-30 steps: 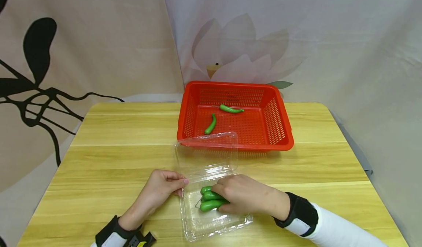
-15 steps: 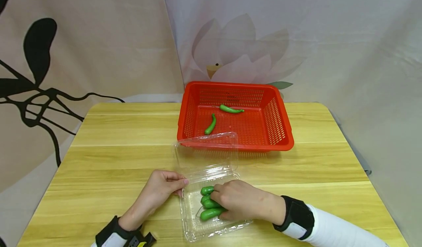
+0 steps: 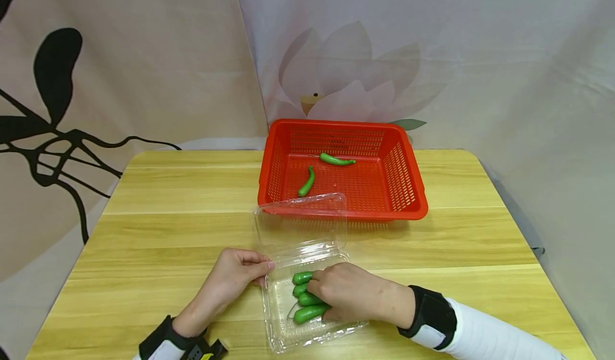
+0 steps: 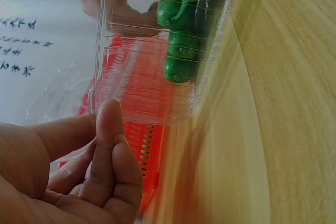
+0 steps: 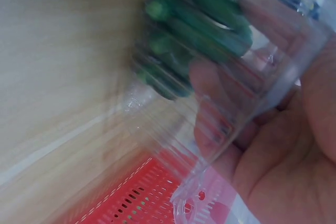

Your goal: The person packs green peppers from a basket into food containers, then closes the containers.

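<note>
In the head view, the left hand [image 3: 240,269] pinches the rim of a clear plastic box [image 3: 288,337] just to its right, and the right hand [image 3: 353,290] curves over four green peppers [image 3: 309,314] inside, while a red basket [image 3: 417,208] with two more peppers [image 3: 337,160] sits beyond both hands on the desk [image 3: 182,218]. The left wrist view shows thumb and finger on the box edge, the peppers past the fingertips; the right wrist view, blurred, shows fingers through the clear wall beside the peppers, and I cannot tell whether they grip them.
</note>
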Motion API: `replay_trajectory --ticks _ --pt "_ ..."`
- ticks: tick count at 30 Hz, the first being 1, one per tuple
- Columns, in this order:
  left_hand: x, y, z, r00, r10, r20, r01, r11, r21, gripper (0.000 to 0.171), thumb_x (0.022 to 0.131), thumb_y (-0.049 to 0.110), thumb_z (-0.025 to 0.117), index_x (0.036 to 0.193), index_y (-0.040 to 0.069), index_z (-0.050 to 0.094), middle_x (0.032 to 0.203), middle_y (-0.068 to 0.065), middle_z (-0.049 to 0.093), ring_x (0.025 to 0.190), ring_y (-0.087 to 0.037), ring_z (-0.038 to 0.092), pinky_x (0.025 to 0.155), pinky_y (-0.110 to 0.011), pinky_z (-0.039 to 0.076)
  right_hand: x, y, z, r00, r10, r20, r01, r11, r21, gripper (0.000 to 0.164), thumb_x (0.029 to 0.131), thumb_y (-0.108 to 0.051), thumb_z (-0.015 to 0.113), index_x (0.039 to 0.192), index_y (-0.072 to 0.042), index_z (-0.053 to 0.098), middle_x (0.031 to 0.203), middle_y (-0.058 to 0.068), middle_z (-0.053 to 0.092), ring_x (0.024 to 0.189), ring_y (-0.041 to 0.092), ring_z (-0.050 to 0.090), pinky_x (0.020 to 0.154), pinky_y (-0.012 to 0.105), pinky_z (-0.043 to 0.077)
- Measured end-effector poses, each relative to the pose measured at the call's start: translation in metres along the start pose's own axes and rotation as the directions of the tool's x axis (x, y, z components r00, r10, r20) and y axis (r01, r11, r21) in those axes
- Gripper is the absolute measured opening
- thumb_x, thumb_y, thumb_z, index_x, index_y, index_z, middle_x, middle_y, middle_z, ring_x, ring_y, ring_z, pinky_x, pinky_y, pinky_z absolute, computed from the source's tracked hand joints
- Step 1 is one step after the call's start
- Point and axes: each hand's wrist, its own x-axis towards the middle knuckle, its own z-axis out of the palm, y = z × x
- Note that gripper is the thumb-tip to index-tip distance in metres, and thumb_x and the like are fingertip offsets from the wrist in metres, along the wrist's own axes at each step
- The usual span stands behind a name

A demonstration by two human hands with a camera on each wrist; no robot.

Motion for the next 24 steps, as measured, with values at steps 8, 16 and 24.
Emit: replay_trajectory --ticks 8,16,24 --pt "0.001 -0.001 0.000 1.000 -0.007 0.000 0.007 1.000 -0.004 0.018 0.094 0.008 0.078 0.100 -0.009 0.077 0.079 -0.013 0.073 0.064 -0.018 0.066 0.062 -0.028 0.056 0.001 0.000 0.001 1.000 -0.011 -0.008 0.011 1.000 -0.018 0.043 0.075 -0.040 0.095 0.101 -0.016 0.069 0.089 -0.010 0.063 0.078 0.004 0.062 0.077 0.025 0.054" --pt "0.001 -0.001 0.000 1.000 0.000 0.000 0.000 1.000 -0.003 0.018 0.094 0.008 0.079 0.099 -0.009 0.077 0.077 -0.011 0.072 0.063 -0.017 0.066 0.062 -0.029 0.056 0.000 0.001 0.001 1.000 -0.008 -0.007 0.008 1.000 -0.030 0.044 0.076 -0.043 0.094 0.103 -0.016 0.071 0.093 -0.009 0.065 0.080 0.005 0.064 0.074 0.026 0.054" --pt "0.000 0.001 0.001 1.000 -0.009 -0.007 0.009 1.000 0.007 0.017 0.094 0.007 0.078 0.100 -0.009 0.078 0.079 -0.014 0.074 0.064 -0.018 0.066 0.062 -0.029 0.056 -0.004 0.005 -0.009 0.999 -0.014 -0.039 0.013 1.000 -0.022 0.043 0.080 -0.052 0.089 0.100 -0.018 0.072 0.088 -0.011 0.063 0.081 0.003 0.062 0.075 0.026 0.054"
